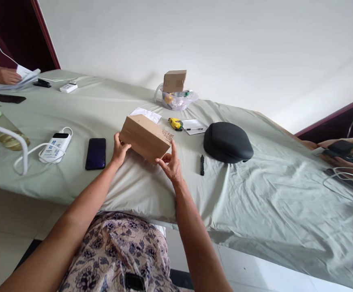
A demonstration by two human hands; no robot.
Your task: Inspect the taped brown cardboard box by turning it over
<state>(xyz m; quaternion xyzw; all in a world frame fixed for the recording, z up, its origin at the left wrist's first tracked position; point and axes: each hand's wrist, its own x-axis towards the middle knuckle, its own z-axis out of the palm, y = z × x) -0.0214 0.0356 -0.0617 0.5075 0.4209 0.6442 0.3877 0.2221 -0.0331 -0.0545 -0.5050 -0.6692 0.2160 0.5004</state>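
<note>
Between my two hands is a closed brown cardboard box (146, 138), tilted, with dark print near its right end. My left hand (120, 151) grips its left end, thumb on the near face. On the right end, my right hand (170, 163) holds the lower corner with the thumb, its index finger raised along the side. Whether the box's underside touches the cloth is hard to tell. Behind it lie a white paper or packet (147, 114), a yellow tape measure (175, 123) and a white card (194, 126) with a pen on it.
A black hard case (227, 142) and a black marker (202, 165) lie to the right. On the left are a phone (95, 153), a power bank (55, 148) with cable and a bottle (4, 129). A plastic basket (178, 102) bears another box (174, 81). People's hands show at both sides.
</note>
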